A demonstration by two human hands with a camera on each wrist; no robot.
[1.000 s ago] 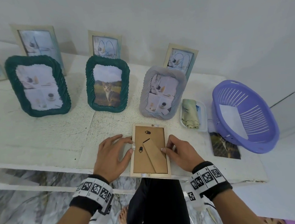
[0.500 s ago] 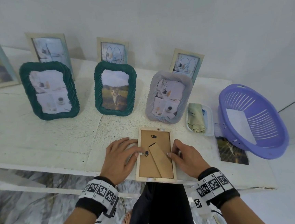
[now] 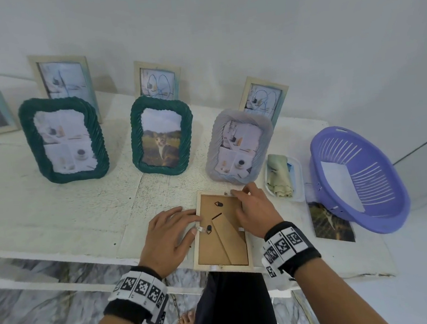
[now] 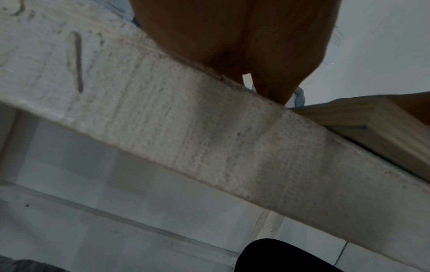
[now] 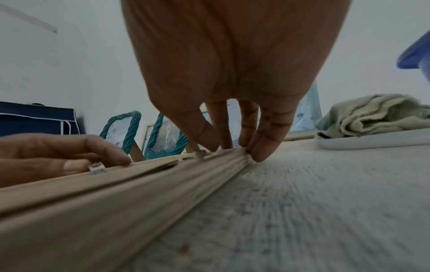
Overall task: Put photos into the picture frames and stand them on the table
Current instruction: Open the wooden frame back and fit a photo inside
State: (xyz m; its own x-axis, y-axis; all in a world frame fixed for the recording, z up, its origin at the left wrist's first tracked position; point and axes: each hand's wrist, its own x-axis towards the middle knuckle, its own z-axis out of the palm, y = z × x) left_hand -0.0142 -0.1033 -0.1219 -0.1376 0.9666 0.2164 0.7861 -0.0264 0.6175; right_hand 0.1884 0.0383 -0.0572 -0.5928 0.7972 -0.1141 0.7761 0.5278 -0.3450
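Your right hand [image 3: 254,211] has moved from the frame's [image 3: 221,232] side up to its far corner, fingertips bent onto the top tab. Your left hand [image 3: 169,239] stays flat, fingers straight, pressing the side tab. The frame lies face down at the table [image 3: 57,214] edge, its back nearly locked.

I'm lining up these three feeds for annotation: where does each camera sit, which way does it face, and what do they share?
Head: worn high, looking forward and down at the white table, the face-down wooden frame, left hand, right hand, both forearms.
Left wrist: below the table edge, looking up past the left hand's fingers.
Right wrist: low by the tabletop, looking along the frame's side at the right fingertips.
Shared: the wooden frame appears in all three; the right wrist also sees the left hand.
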